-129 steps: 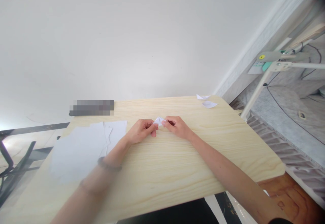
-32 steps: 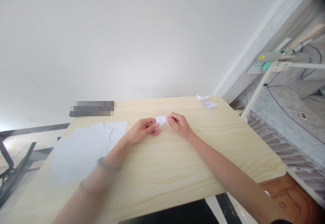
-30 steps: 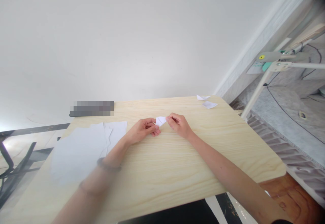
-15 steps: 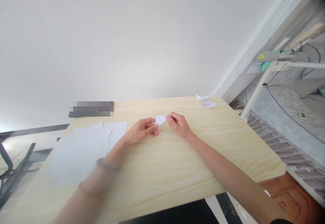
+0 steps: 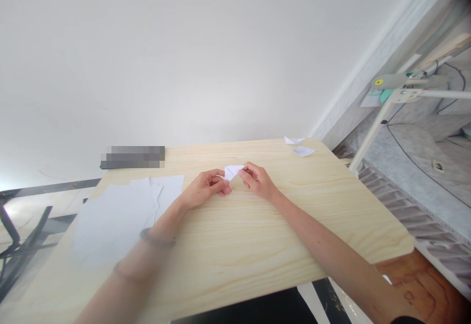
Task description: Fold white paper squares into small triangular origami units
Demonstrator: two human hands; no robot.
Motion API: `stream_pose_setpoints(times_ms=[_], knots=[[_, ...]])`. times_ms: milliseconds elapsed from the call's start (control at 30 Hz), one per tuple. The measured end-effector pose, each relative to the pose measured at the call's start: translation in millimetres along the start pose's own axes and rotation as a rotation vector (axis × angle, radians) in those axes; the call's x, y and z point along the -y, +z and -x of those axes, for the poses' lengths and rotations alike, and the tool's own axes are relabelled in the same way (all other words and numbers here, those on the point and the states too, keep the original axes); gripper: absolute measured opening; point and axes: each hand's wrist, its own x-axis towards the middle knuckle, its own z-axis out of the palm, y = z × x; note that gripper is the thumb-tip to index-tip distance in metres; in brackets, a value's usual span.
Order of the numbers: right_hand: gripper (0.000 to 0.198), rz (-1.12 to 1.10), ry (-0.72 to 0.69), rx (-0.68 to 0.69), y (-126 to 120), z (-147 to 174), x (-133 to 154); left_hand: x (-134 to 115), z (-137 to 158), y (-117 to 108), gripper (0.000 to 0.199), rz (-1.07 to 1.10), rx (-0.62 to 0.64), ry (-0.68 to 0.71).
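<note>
A small folded piece of white paper (image 5: 232,171) is held up over the middle of the table, its creases showing as thin lines. My left hand (image 5: 208,186) pinches its lower left side between thumb and fingers. On the right, my right hand (image 5: 255,179) grips the paper's upper right corner with thumb and forefinger. The fingertips cover part of both edges. Both forearms reach in from the near side, and a dark band circles my left wrist.
White paper sheets (image 5: 114,216) overlap on the left of the wooden table (image 5: 257,245). A blurred-out dark object (image 5: 132,157) lies at the back left. Two folded white papers (image 5: 303,151) sit at the back right. A white wall stands behind; a pale metal frame (image 5: 371,133) rises at right.
The right fingers have shifted slightly along the folded paper's right corner, whose tip now shows pointing further right. My left hand stays nearly in place.
</note>
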Motion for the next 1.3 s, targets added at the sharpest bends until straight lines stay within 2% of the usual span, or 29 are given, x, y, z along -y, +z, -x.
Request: stream_pose_setpoints(times_ms=[233, 533, 833, 933, 1100, 1300], knots=[[0.024, 0.025, 0.014, 0.085, 0.3, 0.4, -2.7, 1.2, 0.2, 0.3, 0.022, -0.054, 0.04, -0.015], [0.022, 0.017, -0.012, 0.119, -0.5, 0.6, 2.8, 0.5, 1.4, 0.0, 0.022, -0.084, 0.062, -0.008], [0.034, 0.129, 0.006, 0.14, 0.7, 0.2, -4.7, 1.6, 0.3, 1.9, 0.024, -0.08, 0.047, 0.007], [0.029, 0.057, 0.031, 0.127, 0.8, 0.5, -4.4, 0.7, 0.1, 2.2, 0.026, -0.084, 0.029, 0.001], [0.023, -0.129, 0.024, 0.191, 0.3, 0.6, -2.7, -0.5, -0.3, 1.1, 0.031, -0.057, 0.009, -0.01], [0.018, -0.081, 0.037, 0.11, -0.4, 0.0, -3.9, -1.2, 0.3, 2.0, 0.031, -0.098, 0.008, -0.011]])
